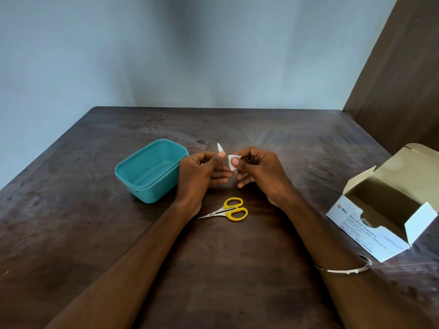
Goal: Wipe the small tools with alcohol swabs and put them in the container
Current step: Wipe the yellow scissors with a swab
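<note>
You hold a small tool and a swab together above the middle of the table.

Your left hand (202, 170) has its fingers curled round a small metal tool (220, 148), thumb pressed up along it, so that only a pale pointed tip shows above the thumb; what kind of tool it is you cannot tell from here. Your right hand (259, 172) pinches a white alcohol swab (233, 160) between thumb and forefinger, the other fingers loosely bent, and the swab sits right against the tool. The teal container (152, 172) stands open just left of your left hand, toward the table's (237, 269) left edge. The yellow-handled scissors (229, 211) lie flat between your wrists, nearer the front edge. The opened swab box (380, 210) sits at the right edge, and a metal bangle (344, 270) circles your right forearm.
</note>
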